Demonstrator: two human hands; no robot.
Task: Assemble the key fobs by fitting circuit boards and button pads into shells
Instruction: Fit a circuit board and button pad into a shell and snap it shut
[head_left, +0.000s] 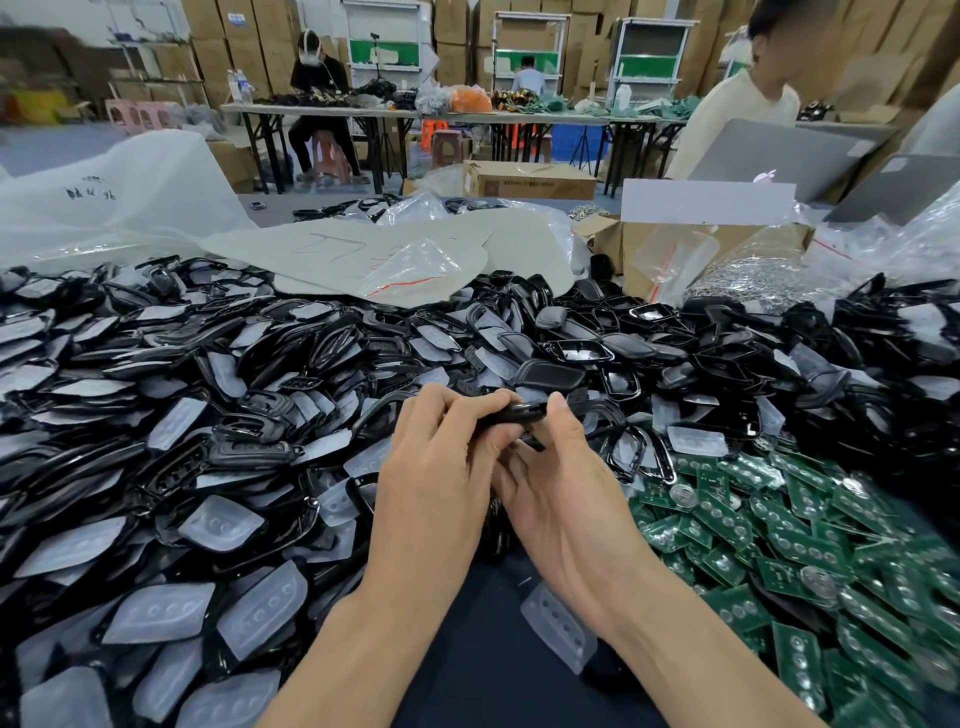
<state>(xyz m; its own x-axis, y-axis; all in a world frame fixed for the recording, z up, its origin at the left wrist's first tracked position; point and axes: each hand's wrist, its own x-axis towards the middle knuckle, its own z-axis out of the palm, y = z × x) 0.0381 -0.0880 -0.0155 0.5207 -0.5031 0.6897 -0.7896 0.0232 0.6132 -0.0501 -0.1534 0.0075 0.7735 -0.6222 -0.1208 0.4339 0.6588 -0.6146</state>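
Both hands met at the centre of the frame, clamped on a single black shell (511, 414) lifted clear of the heaps; the left hand (441, 467) curled its fingers over the shell's left part, while the right hand (566, 499) pinched the right end, thumb on top and fingers beneath. The shell was seen nearly edge-on; its long axis ran left to right across the frame, the right end tipped slightly higher, and its broad faces looked roughly up and down (which face carried the opening could not be told). Held that way, I judged, each hand could brace one end and squeeze, which suits pressing a part home or snapping halves together; whether a board or pad already sat inside was hidden by the fingers.

The stock lay within easy reach, sorted by side: green circuit boards (779, 525) filled the lower right; translucent button pads (218, 525) mixed with a heap of black shells (311, 364) covered the left and middle; one loose button pad (558, 626) rested on the dark surface (483, 675) just below the right wrist, probably set by for the next fit.
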